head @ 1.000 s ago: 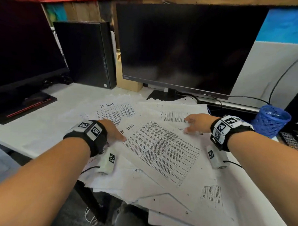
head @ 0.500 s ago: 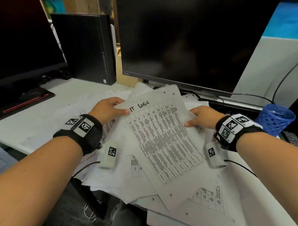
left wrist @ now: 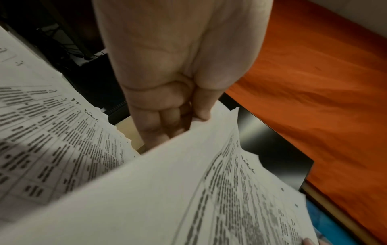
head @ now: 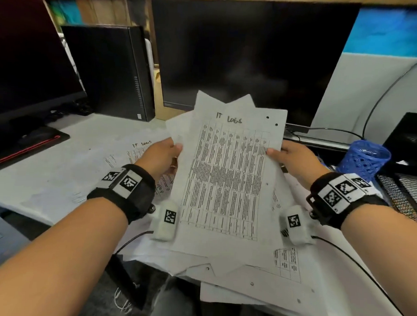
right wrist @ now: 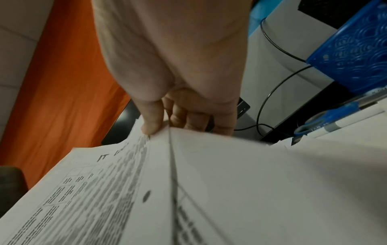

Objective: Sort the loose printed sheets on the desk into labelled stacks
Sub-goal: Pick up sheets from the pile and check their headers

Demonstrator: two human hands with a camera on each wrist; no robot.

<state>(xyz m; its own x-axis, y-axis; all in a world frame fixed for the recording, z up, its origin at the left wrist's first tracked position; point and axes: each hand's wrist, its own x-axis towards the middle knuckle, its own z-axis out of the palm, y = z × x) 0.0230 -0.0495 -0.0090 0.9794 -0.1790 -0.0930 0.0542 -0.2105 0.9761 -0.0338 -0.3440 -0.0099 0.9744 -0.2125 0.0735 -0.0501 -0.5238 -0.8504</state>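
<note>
Both hands hold up a small bundle of printed sheets headed "IT LOGS", tilted towards me above the desk. My left hand pinches its left edge, thumb on the front; the left wrist view shows that thumb on the bundle and the fingers curled behind. My right hand pinches the right edge, thumb on top of the bundle in the right wrist view. Another "IT LOGS" sheet lies flat on the desk at the left. More loose sheets lie spread beneath.
A dark monitor stands straight ahead, a second monitor at the left, and a black computer case between them. A blue mesh pen cup and a black mesh tray sit at the right. Cables run behind.
The hands went from resting on the spread sheets to gripping an "IT LOGS" bundle by its sides and lifting it upright off the desk.
</note>
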